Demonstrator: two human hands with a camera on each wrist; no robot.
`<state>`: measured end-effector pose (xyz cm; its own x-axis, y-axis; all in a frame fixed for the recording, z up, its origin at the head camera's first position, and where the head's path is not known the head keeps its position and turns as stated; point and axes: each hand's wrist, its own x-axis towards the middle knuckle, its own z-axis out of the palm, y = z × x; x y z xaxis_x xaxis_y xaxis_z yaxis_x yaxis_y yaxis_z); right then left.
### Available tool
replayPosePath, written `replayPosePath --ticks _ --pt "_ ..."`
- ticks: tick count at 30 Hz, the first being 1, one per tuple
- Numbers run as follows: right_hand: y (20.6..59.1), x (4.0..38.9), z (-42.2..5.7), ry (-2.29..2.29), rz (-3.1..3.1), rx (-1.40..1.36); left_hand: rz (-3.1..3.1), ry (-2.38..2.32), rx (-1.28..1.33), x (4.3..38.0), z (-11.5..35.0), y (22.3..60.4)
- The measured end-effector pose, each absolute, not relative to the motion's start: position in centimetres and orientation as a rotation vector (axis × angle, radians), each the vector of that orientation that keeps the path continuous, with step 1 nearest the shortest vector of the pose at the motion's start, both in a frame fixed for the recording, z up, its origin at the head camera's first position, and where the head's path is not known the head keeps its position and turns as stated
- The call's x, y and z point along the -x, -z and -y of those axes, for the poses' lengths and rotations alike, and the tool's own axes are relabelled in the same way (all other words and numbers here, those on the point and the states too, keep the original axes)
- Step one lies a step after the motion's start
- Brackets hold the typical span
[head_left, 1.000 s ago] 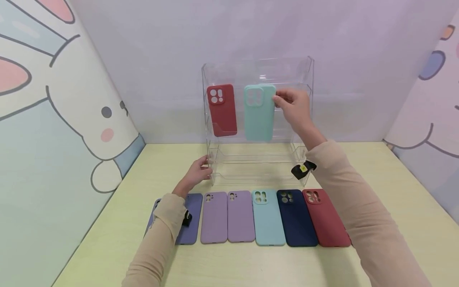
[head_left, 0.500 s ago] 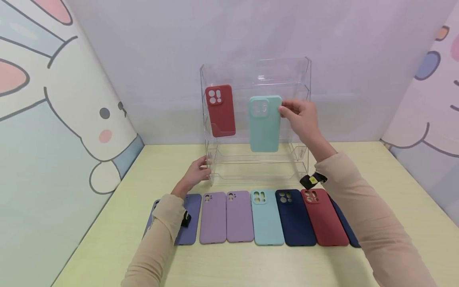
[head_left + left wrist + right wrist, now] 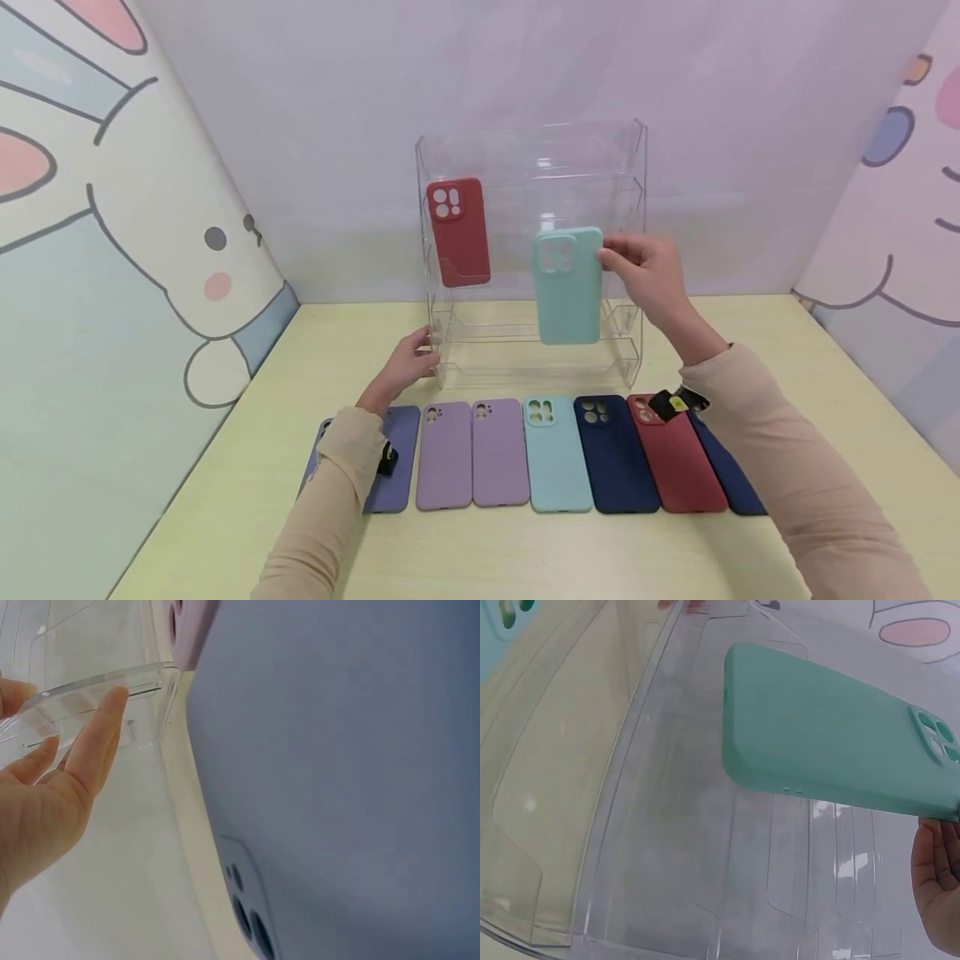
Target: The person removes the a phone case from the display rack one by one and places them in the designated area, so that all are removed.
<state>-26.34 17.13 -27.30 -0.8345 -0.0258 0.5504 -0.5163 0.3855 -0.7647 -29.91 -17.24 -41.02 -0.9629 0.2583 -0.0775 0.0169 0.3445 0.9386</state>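
Note:
A mint-green phone case (image 3: 570, 300) hangs upright in front of the clear acrylic rack (image 3: 536, 374). At its upper right edge, my right hand (image 3: 651, 277) pinches it between thumb and fingers. The right wrist view shows the case (image 3: 825, 735) tilted, camera cutouts nearest the hand (image 3: 939, 881), apart from the shelf lips. My left hand (image 3: 408, 364) holds the lower left side of the rack; in the left wrist view, fingers lie on the clear panel (image 3: 97, 682). Inside the rack, a red phone case (image 3: 460, 237) leans at the upper left.
A row of phone cases lies on the table in front: blue-violet (image 3: 397, 467), two lilac (image 3: 445, 458), mint (image 3: 557, 458), navy (image 3: 617, 458), red (image 3: 678, 467) and another navy (image 3: 727, 467). My sleeves cover parts of the end cases. Cartoon-printed walls (image 3: 150, 250) stand at both sides.
My right hand has moved down and to the right with the mint case, from the upper part of the rack to lower in front of it. The left hand keeps its place.

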Motion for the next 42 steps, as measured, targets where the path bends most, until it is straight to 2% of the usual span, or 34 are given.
replayPosePath --ticks 13,27,36,42 --pt "28.8 24.4 -19.5 -1.384 2.248 -0.411 -2.368 -1.672 -0.239 29.9 17.3 40.9" --pt "30.4 22.3 -22.1 -1.247 2.321 -0.368 -2.359 -1.663 -0.248 27.8 16.7 38.1" --pt "31.8 21.5 -23.5 -1.202 2.378 -0.305 -2.369 -1.652 -0.261 27.7 16.7 38.0" --pt "32.5 20.8 -24.6 -1.178 2.416 -0.224 -2.353 -1.674 -0.274 28.8 17.0 39.3"
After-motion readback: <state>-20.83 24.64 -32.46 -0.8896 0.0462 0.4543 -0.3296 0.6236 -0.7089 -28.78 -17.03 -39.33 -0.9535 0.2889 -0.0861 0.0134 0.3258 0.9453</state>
